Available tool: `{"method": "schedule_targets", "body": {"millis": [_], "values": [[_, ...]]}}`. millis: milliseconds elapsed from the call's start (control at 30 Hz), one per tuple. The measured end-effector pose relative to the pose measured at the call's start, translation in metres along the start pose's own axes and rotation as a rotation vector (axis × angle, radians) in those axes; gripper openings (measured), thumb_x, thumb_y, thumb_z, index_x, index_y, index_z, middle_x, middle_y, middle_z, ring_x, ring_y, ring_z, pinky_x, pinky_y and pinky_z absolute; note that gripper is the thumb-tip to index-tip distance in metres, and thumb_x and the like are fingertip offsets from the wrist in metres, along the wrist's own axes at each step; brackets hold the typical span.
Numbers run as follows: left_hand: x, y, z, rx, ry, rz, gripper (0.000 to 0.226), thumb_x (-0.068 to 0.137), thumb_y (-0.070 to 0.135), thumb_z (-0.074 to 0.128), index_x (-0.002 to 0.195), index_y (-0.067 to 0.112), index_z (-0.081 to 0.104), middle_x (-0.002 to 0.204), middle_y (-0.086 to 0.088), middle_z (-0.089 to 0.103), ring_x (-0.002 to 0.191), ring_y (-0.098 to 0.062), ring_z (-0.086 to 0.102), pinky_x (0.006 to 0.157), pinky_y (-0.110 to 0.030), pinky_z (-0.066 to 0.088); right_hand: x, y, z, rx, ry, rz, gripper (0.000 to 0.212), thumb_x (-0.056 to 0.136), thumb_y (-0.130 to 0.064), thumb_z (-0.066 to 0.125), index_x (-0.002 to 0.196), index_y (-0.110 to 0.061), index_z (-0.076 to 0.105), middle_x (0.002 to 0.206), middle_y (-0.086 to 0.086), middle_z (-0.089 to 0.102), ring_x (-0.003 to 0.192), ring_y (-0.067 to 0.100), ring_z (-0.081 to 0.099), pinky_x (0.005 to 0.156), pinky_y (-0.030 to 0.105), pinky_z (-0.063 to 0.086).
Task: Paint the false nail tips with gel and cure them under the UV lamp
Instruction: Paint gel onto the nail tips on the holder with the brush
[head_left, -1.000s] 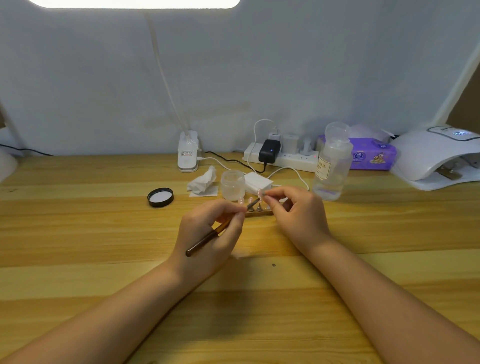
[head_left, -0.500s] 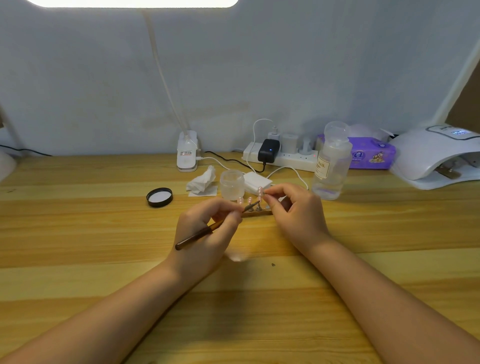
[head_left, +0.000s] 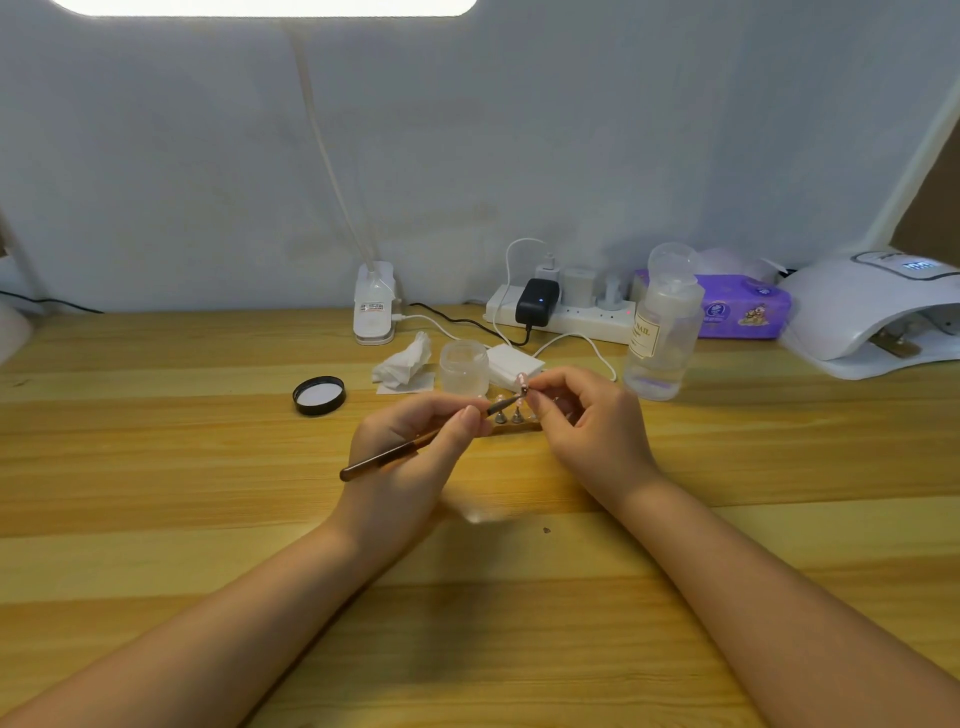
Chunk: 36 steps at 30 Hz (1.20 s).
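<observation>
Fingers (head_left: 540, 400) of right hand (head_left: 587, 431) pinch a pink nail tip (head_left: 521, 381) at frame centre; left hand (head_left: 415, 447) grips brush (head_left: 415, 444), bristles touching the tip. More tips on stand (head_left: 511, 418) just below. Open gel jar (head_left: 464, 368) behind, UV lamp (head_left: 872, 317) far right on table (head_left: 208, 519).

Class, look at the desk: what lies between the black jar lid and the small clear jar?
In the head view, a crumpled white tissue lies between the black lid and the clear jar, on the wooden desk.
</observation>
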<state>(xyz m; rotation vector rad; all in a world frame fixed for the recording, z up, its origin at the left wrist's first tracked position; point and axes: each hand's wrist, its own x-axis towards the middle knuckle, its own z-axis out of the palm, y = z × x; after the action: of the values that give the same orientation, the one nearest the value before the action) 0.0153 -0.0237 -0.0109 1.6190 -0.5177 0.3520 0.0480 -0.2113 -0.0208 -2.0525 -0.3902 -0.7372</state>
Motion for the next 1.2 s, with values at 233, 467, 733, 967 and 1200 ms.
{"method": "schedule_targets", "body": {"millis": [233,467,733,967,1200], "values": [[0.0009,0.0001,-0.0003,-0.016,0.032,0.003,0.012,0.091,0.018,0.062,0.098,0.017,0.073,0.088,-0.001,0.076,0.087,-0.013,0.072,0.077,-0.022,0.055,-0.0011,-0.0030,0.0001,0.050,-0.019,-0.013,0.011,0.086,-0.004,0.066,0.094,-0.012,0.069,0.078,-0.002,0.067,0.071,0.007,0.061,0.062,0.024,0.052],[0.0029,0.0005,0.0003,0.009,0.086,-0.020,0.017,0.088,0.027,0.061,0.098,0.018,0.072,0.087,0.004,0.076,0.083,-0.006,0.070,0.074,-0.018,0.053,-0.0013,-0.0054,0.0001,0.085,-0.042,-0.013,0.010,0.086,-0.006,0.066,0.095,-0.009,0.070,0.081,0.000,0.068,0.072,0.008,0.062,0.063,0.030,0.054],[0.0003,0.0008,0.0009,-0.016,0.062,-0.021,0.014,0.092,0.020,0.065,0.100,0.011,0.072,0.089,0.000,0.076,0.087,-0.011,0.071,0.075,-0.019,0.053,-0.0018,-0.0056,0.0010,0.082,-0.034,-0.011,0.012,0.086,-0.006,0.066,0.096,-0.013,0.070,0.083,-0.002,0.069,0.073,0.008,0.062,0.063,0.032,0.054],[-0.0014,0.0023,0.0016,-0.043,0.011,-0.027,0.017,0.088,0.019,0.061,0.098,0.010,0.073,0.088,-0.004,0.076,0.087,-0.015,0.072,0.077,-0.023,0.054,-0.0016,-0.0050,0.0000,0.093,-0.015,-0.004,0.012,0.086,-0.003,0.066,0.094,-0.010,0.070,0.080,0.001,0.069,0.072,0.007,0.062,0.064,0.028,0.054],[-0.0009,0.0044,0.0005,-0.053,0.014,0.015,0.016,0.090,0.018,0.060,0.098,0.011,0.072,0.088,-0.005,0.076,0.087,-0.016,0.072,0.076,-0.023,0.054,-0.0012,-0.0057,0.0002,0.073,0.001,-0.016,0.012,0.086,-0.004,0.066,0.095,-0.011,0.070,0.079,0.001,0.069,0.072,0.008,0.062,0.064,0.026,0.054]]}}
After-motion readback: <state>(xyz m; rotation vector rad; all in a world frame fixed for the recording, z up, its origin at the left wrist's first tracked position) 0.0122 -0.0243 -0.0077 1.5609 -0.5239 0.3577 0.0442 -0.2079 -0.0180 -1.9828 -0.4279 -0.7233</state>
